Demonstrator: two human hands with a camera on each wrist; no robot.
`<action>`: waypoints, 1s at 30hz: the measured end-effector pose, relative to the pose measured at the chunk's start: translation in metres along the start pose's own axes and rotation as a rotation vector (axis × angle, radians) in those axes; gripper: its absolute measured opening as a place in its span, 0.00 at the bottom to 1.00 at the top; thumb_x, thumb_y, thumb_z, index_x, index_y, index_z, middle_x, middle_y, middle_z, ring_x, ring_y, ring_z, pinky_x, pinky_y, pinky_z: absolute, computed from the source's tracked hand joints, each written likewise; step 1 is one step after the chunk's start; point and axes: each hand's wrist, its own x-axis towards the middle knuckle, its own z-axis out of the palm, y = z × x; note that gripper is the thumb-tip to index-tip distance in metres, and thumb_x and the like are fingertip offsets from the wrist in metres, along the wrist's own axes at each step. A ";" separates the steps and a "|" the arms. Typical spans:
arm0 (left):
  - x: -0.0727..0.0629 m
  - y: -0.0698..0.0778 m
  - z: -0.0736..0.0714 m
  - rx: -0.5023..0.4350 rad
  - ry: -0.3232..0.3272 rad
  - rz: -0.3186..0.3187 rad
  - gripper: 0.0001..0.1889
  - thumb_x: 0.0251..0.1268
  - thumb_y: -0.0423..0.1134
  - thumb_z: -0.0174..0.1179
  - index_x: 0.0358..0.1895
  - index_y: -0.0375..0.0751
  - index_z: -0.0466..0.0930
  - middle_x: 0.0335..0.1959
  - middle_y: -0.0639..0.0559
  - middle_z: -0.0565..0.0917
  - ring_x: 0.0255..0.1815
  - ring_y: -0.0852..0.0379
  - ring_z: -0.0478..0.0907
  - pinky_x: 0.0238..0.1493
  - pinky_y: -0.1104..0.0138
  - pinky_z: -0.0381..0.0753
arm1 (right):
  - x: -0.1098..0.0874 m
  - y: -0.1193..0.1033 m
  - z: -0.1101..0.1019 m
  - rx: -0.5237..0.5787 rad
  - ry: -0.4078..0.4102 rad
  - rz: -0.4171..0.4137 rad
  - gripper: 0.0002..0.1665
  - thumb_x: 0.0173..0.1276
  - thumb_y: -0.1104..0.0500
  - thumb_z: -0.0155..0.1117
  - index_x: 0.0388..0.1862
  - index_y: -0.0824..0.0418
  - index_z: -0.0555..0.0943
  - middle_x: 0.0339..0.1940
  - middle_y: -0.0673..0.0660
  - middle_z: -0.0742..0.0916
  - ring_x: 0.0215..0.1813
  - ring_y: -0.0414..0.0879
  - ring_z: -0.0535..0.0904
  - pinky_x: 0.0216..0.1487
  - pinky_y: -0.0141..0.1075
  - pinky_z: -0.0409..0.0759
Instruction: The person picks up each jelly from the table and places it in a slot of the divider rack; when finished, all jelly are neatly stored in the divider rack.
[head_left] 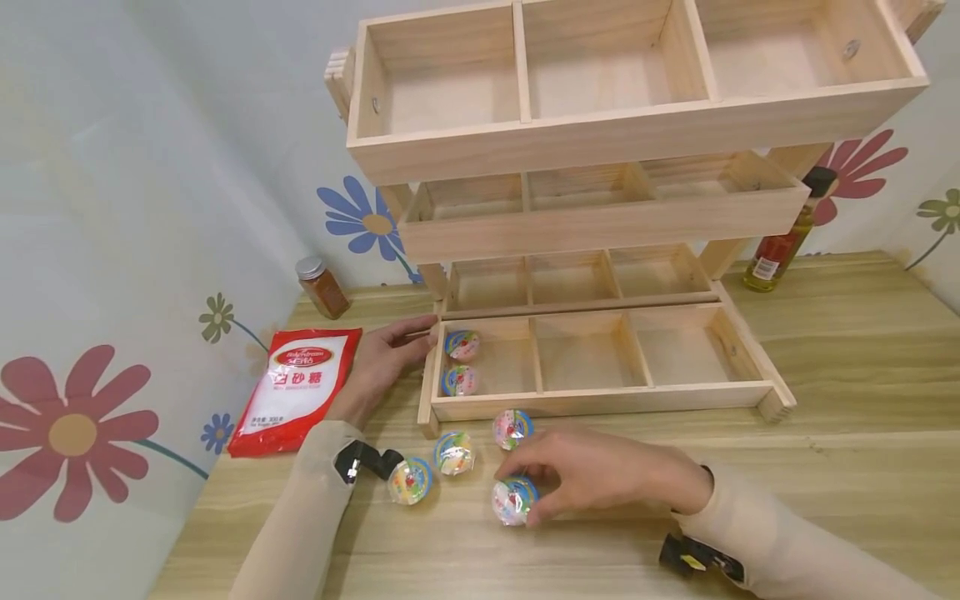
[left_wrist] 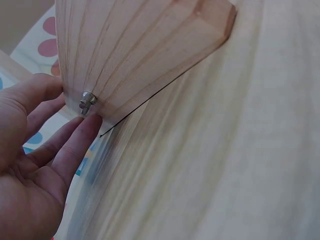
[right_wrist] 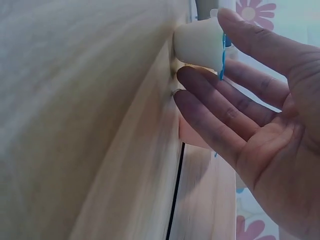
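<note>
In the head view my right hand (head_left: 600, 475) has thumb and fingertips on opposite sides of a jelly cup (head_left: 513, 502) that stands on the table. The right wrist view has its pale cup body (right_wrist: 200, 45) between my thumb and fingers, foil lid facing up. My left hand (head_left: 386, 358) reaches to the left side of a wooden rack (head_left: 600, 400), its fingertips touching the side board near a metal bolt (left_wrist: 87, 99). Another jelly cup (head_left: 513, 428) stands at the rack's front, with a third cup (head_left: 454, 453) and a further cup (head_left: 409, 481) to the left.
Two jelly cups (head_left: 460, 381) sit in the bottom tray's left compartment. Higher trays (head_left: 630, 150) overhang it. A red and white sugar bag (head_left: 288, 408) and a spice jar (head_left: 324, 287) are at left, an oil bottle (head_left: 780, 250) behind the rack's right.
</note>
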 end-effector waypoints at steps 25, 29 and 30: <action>-0.001 0.000 0.001 -0.025 0.004 0.009 0.23 0.74 0.38 0.70 0.69 0.39 0.82 0.66 0.40 0.83 0.64 0.50 0.83 0.59 0.63 0.85 | 0.001 -0.005 0.003 0.034 0.067 0.031 0.21 0.67 0.56 0.79 0.58 0.54 0.87 0.50 0.39 0.85 0.50 0.32 0.79 0.56 0.31 0.82; -0.002 0.001 0.001 -0.024 0.007 -0.002 0.23 0.74 0.37 0.69 0.69 0.40 0.82 0.65 0.40 0.83 0.63 0.50 0.83 0.59 0.63 0.86 | 0.001 -0.004 -0.008 0.087 0.123 -0.035 0.21 0.67 0.60 0.79 0.57 0.58 0.86 0.49 0.44 0.86 0.47 0.34 0.82 0.52 0.32 0.86; -0.002 0.001 0.001 -0.023 0.008 -0.002 0.23 0.74 0.37 0.69 0.69 0.40 0.82 0.65 0.40 0.83 0.63 0.50 0.83 0.59 0.62 0.86 | 0.001 -0.004 -0.011 0.101 0.139 -0.042 0.21 0.67 0.61 0.79 0.58 0.59 0.86 0.51 0.46 0.87 0.47 0.34 0.83 0.51 0.33 0.87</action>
